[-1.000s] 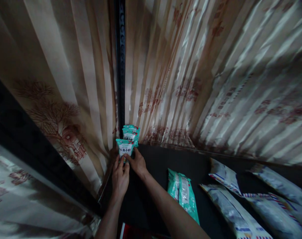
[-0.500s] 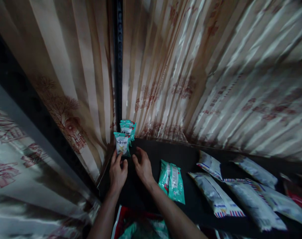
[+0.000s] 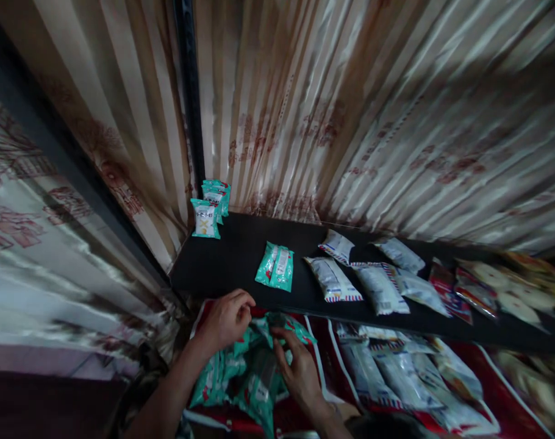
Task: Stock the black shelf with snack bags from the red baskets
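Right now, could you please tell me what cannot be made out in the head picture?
All in the head view:
Most of the rear standing packets: hidden by the front packet.
The count of heaped teal packets: they overlap.
Whether the right hand grips one: too blurred.
Print on the far-right pale packages: blurred.
Items at lower right: blurred, cut off by the right edge.

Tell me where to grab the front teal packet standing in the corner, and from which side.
I'd pinch the top edge of the front teal packet, coming from above on the near side. It stands upright with its printed face toward the camera and its upper edge exposed. Other teal packets stand close behind and the curtain hangs to its left, so those sides look tighter.
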Motion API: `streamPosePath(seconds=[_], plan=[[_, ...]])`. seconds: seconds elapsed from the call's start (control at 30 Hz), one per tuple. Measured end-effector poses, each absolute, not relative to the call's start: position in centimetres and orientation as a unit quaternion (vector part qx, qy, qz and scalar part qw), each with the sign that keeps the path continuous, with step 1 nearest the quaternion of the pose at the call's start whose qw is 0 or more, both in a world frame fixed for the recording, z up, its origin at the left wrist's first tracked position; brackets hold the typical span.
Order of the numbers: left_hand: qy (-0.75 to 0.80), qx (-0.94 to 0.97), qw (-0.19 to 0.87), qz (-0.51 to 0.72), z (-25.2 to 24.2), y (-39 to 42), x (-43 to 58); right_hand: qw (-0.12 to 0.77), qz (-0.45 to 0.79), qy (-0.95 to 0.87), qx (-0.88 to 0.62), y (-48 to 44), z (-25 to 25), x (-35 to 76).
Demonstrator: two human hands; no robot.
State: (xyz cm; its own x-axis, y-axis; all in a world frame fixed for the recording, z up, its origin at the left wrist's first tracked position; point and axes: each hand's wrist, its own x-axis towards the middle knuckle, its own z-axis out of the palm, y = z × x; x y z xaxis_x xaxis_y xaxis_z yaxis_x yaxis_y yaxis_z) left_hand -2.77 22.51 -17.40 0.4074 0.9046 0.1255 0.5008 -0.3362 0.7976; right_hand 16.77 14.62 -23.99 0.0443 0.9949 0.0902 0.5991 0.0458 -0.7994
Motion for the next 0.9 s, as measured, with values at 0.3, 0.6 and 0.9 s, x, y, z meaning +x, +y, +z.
streamPosePath(seconds=[0.3, 0.6, 0.9], plan=[[0.627, 0.737, 0.252, -0.026, -24.1, 14.9, 1.5, 0.354, 0.347, -0.581, -0.646, 10.4, -25.9, 18.6], [0.622, 0.742, 0.252, 0.011, -24.9, 15.1, 0.0, 0.377, 0.337, -0.6, -0.62, 11.1, -24.2, 18.2], [0.499, 0.726, 0.426, 0.205, -16.1, 17.0, -6.8, 0.368, 0.413, -0.584, -0.595, 12.0, -20.8, 15.8]])
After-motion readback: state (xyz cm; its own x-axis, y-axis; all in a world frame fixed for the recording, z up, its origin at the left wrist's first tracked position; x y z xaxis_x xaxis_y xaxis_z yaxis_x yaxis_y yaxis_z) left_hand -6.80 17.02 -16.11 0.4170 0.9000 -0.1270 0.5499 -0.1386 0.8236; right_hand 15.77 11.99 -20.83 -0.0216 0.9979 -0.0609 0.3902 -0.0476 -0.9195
